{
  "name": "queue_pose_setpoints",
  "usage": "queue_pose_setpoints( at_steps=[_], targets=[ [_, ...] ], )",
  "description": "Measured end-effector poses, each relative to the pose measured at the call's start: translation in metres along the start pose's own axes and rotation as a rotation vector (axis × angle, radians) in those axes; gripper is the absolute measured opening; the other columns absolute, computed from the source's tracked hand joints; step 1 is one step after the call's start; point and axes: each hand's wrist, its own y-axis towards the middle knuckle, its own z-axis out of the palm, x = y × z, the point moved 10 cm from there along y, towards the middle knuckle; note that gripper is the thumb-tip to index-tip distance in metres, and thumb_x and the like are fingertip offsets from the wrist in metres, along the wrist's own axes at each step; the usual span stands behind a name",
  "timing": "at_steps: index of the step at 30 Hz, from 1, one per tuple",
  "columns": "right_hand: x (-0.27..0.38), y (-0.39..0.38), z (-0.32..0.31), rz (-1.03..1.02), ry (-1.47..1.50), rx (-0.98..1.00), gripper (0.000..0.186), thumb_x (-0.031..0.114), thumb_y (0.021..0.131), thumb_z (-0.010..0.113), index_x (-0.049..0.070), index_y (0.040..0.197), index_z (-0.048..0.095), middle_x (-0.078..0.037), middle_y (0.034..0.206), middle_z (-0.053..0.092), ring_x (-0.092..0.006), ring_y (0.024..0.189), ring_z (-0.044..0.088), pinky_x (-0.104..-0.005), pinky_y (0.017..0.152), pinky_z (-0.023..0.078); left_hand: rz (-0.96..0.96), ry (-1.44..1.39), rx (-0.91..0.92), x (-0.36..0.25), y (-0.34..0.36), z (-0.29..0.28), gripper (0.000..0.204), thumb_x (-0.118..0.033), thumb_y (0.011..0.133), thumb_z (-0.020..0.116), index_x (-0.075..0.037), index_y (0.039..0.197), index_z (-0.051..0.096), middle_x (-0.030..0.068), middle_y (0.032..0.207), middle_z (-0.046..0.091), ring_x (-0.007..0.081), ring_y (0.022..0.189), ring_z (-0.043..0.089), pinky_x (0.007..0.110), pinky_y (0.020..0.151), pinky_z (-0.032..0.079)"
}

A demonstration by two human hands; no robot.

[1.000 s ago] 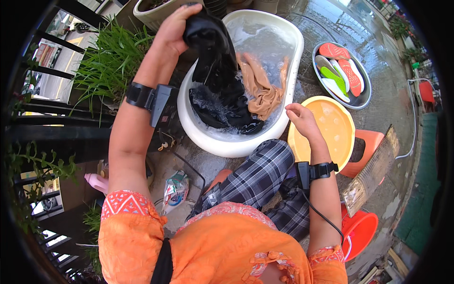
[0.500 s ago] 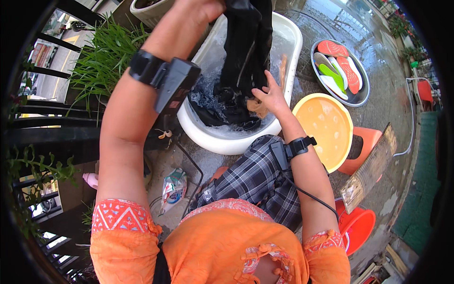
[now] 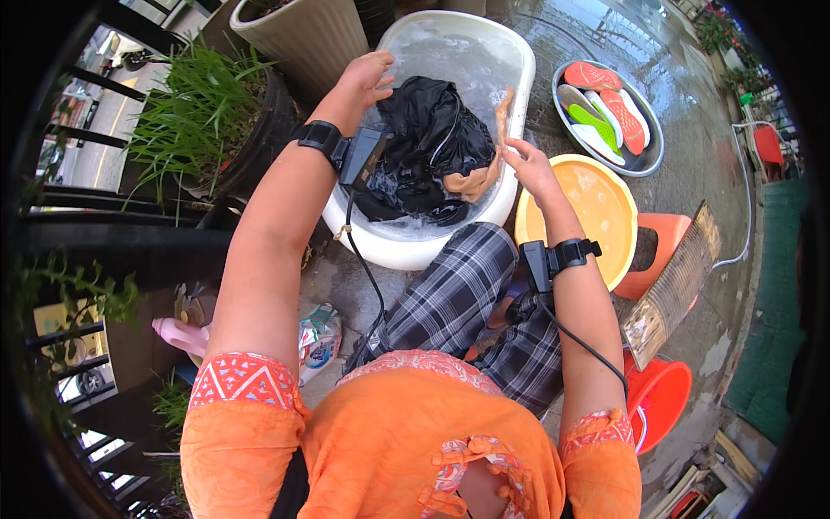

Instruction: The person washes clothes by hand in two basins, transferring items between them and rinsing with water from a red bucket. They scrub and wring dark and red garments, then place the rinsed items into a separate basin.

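A black garment [image 3: 432, 130] lies bunched and wet in the white tub [image 3: 389, 251], with cloudy, sudsy water around it. Against its right side is a tan cloth [image 3: 475, 183], from which a narrow tan strip runs up the tub's inner wall. My left hand [image 3: 367, 78] is over the tub's left rim beside the garment, fingers apart and holding nothing. At the right rim, my right hand [image 3: 532, 171] has its fingers stretched out close to the tan cloth; whether they touch it I cannot tell.
Right of the tub stand a yellow basin [image 3: 622, 212], a metal basin [image 3: 653, 163] with several shoe insoles, an orange stool [image 3: 661, 246], a washboard [image 3: 670, 294] and a red bucket [image 3: 670, 398]. Left are potted grass [image 3: 194, 121], a tall planter [image 3: 303, 43] and a plastic packet [image 3: 320, 337].
The black garment, lifted up by my left hand before, has dropped into the tub. My left hand has let go and come down; my right hand has drawn back to the right rim.
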Motion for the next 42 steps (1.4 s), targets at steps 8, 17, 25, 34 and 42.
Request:
queue_pose_setpoints(
  at_steps=[8,17,25,34,42],
  targets=[
    [-0.008,-0.042,-0.005,0.116,0.454,-0.065,0.032,0.026,0.084,0.058,0.012,0.113,0.058,0.001,0.097,0.061,-0.0101,0.084,0.056,-0.0313,0.077,0.042,0.173,-0.106,-0.040,-0.065,-0.110,-0.005,0.035,-0.023,0.093,0.043,-0.011,0.126,0.046,0.0092,0.126,0.050,0.0197,0.105,0.055,0.032,0.083,0.045],
    [-0.025,-0.064,-0.009,0.101,0.422,-0.070,0.037,0.035,0.086,0.057,0.012,0.115,0.055,-0.001,0.110,0.057,-0.0172,0.100,0.054,-0.0340,0.081,0.043,0.227,-0.081,0.007,-0.066,-0.177,0.023,0.036,-0.026,0.094,0.043,-0.011,0.127,0.045,0.0069,0.122,0.053,0.0168,0.102,0.056,0.030,0.082,0.046],
    [-0.059,-0.065,0.039,0.226,0.129,0.032,0.038,0.034,0.083,0.059,0.009,0.113,0.057,-0.004,0.107,0.059,-0.0177,0.096,0.055,-0.0310,0.075,0.044,0.008,-0.325,-0.073,0.020,-0.169,-0.044,0.032,-0.022,0.095,0.040,-0.013,0.125,0.043,0.0076,0.119,0.055,0.0179,0.096,0.057,0.032,0.076,0.049],
    [-0.057,-0.015,0.114,-0.103,-0.420,-0.037,0.033,0.022,0.078,0.063,0.005,0.106,0.061,-0.014,0.100,0.064,-0.0247,0.096,0.060,-0.0321,0.086,0.045,-0.283,-0.709,-0.111,0.158,-0.094,-0.088,0.020,-0.024,0.089,0.052,-0.005,0.092,0.058,0.0046,0.089,0.063,0.0153,0.077,0.061,0.028,0.061,0.051],
    [-0.046,0.086,0.177,-0.182,-0.814,0.059,0.072,0.019,0.072,0.066,0.020,0.136,0.032,-0.015,0.142,0.027,-0.0367,0.128,0.029,-0.0454,0.100,0.034,-0.451,-0.758,-0.065,0.191,-0.061,-0.041,0.026,-0.017,0.092,0.045,-0.009,0.115,0.052,0.0064,0.106,0.061,0.0167,0.086,0.061,0.029,0.069,0.051]
  ],
)
